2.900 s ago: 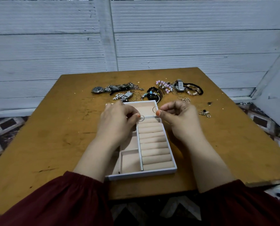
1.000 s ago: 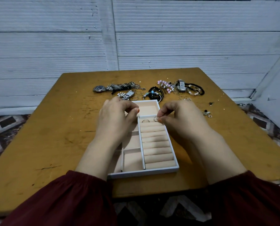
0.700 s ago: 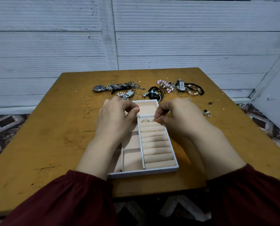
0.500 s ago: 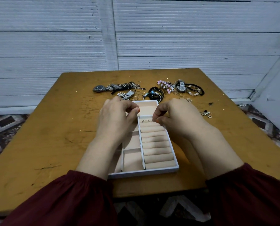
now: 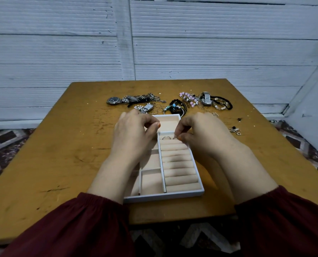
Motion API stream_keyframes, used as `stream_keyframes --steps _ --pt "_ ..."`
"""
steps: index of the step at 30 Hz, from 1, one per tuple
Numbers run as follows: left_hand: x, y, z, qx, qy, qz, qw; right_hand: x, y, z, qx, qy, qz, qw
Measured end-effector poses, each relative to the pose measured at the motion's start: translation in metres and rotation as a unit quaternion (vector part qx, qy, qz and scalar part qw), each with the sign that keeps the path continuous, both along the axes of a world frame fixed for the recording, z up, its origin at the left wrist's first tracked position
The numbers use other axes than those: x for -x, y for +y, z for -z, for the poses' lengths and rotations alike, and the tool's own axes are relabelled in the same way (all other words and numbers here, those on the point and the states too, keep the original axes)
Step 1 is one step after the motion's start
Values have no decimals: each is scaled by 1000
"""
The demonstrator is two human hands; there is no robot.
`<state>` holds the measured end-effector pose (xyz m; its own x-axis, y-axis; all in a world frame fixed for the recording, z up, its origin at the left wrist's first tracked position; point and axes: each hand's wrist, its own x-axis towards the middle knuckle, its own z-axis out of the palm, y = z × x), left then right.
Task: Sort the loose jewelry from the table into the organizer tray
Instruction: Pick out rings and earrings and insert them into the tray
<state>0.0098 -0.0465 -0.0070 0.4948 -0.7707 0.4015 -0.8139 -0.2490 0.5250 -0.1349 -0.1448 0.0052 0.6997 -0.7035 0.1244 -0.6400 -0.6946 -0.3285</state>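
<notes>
The white organizer tray (image 5: 163,197) with beige lining lies in the middle of the table. One thin ring (image 5: 166,138) stands in the farthest slot of its ring rolls. Just right of it, my right hand (image 5: 206,138) pinches a second small ring (image 5: 175,138) between thumb and fingertips, low at that same slot. My left hand (image 5: 134,135) hovers over the tray's left compartments with its fingers curled under and the thumb against them; nothing shows in it. Loose jewelry lies beyond the tray: a round watch (image 5: 114,100), thin rings (image 5: 159,109), a black beaded bracelet (image 5: 177,106).
Farther right lie a pink bead bracelet (image 5: 188,98), a silver watch (image 5: 206,98), dark bracelets (image 5: 222,105) and small earrings (image 5: 236,129). The wooden table (image 5: 61,154) ends at a white slatted wall behind. My dark red sleeves cover the near edge.
My left hand has let go of a ring, which now stands in the farthest slot. My right hand has come down and left with its ring to that slot.
</notes>
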Motion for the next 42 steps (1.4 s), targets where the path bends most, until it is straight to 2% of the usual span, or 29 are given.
stream_keyframes --steps 2,4,7,9,12,18,28,34,42 --pt "-1 0 0 7 5 5 1000 3 -1 0 -18 -38 12 999" --pt "-3 0 0 21 8 12 1000 9 -1 -1 -53 -124 28 990" --pt "-2 0 -2 44 26 22 998 18 -1 -3 -112 -285 57 950" --pt "2 0 -6 58 47 35 997 21 0 -1 -126 -357 74 923" --pt "9 -2 -12 84 70 60 992 26 1 5 -127 -415 110 894" --pt "24 -9 -16 102 91 90 986 48 -4 11 -130 -473 149 859" --pt "56 -38 -14 81 52 155 983 91 -26 13 -106 -490 232 833" --pt "70 -74 -28 50 7 163 985 103 -44 10 -95 -454 242 852" --pt "64 -127 -33 -39 -59 154 986 97 -74 0 -69 -362 218 904"
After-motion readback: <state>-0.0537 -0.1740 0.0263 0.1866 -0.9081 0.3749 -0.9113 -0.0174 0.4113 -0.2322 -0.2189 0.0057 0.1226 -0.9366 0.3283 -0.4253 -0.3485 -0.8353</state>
